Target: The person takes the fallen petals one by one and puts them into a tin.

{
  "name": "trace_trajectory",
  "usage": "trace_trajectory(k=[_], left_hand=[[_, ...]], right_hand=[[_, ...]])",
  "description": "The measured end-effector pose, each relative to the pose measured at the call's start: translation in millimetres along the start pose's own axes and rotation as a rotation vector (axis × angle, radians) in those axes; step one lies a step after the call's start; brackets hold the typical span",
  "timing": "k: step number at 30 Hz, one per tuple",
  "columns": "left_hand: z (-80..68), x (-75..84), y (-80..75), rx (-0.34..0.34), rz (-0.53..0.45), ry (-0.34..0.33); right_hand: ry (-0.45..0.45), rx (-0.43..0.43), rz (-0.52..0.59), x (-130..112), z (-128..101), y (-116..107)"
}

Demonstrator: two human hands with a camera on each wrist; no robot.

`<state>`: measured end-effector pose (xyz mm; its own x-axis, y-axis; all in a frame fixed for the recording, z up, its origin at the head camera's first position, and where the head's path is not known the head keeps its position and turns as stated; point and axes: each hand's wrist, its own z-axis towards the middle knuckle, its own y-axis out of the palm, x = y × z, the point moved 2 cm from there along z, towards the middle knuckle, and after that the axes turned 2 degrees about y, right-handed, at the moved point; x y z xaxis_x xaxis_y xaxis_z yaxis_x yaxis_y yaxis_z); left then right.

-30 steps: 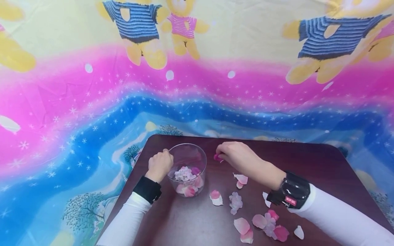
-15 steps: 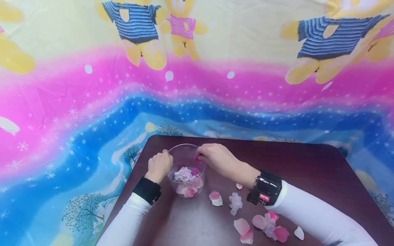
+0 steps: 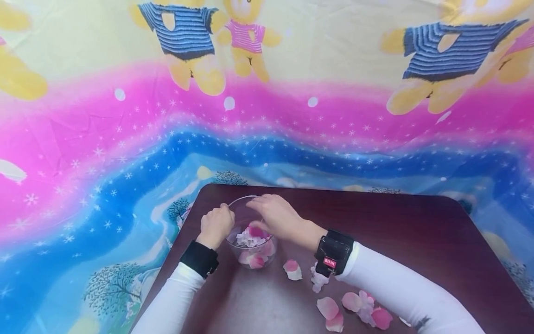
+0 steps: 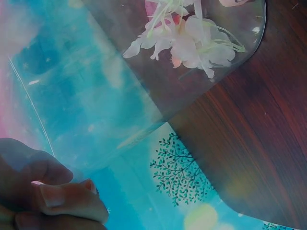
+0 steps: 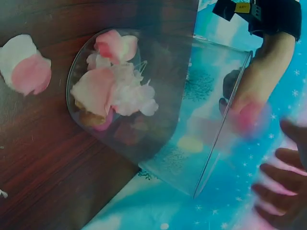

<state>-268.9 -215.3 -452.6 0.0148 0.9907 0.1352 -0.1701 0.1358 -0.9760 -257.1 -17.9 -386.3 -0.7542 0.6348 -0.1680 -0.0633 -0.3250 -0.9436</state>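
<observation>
A clear glass bowl (image 3: 239,213) stands at the table's left, with pink petals (image 3: 256,260) and a white blossom cluster (image 4: 201,45) inside. My left hand (image 3: 217,226) grips the bowl's left rim, its fingers (image 4: 72,203) curled there in the left wrist view. Over the opening, at the right side of the rim, is my right hand (image 3: 278,215). Its fingers (image 5: 283,177) are spread in the right wrist view and hold nothing. A blurred bright pink petal (image 5: 250,117) is in the air just off those fingers, beside the rim.
On the dark wooden table (image 3: 396,222), a pink and white petal (image 3: 293,270) lies right of the bowl. A pale blossom (image 3: 319,281), a pair of petals (image 3: 327,308) and a mixed cluster (image 3: 366,308) lie nearer the front. A printed cloth (image 3: 292,125) hangs behind.
My right hand has moved left from the table to over the bowl, its fingers have opened, and the bright pink petal has left them. The left hand has stayed on the rim.
</observation>
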Motion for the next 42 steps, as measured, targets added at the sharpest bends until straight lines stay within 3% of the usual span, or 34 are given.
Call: trace_trajectory(k=[4,7,23,42], left_hand=[[-0.2,0.9,-0.4,0.002,-0.006,-0.004],[-0.2,1.3,-0.8,0.003,-0.008,-0.008],[-0.6,2.2,-1.7,0.014,0.001,0.004],[1.1,0.3,0.7,-0.009,-0.003,-0.004]], right_hand=[[0.047,-0.207,-0.079,-0.1,-5.4,8.9],[0.066,-0.265,-0.082,-0.2,-8.4,10.9],[0.077,-0.276,-0.069,3.2,-14.7,3.9],[0.138,-0.194,-0.058,37.0,-42.3,-14.4]])
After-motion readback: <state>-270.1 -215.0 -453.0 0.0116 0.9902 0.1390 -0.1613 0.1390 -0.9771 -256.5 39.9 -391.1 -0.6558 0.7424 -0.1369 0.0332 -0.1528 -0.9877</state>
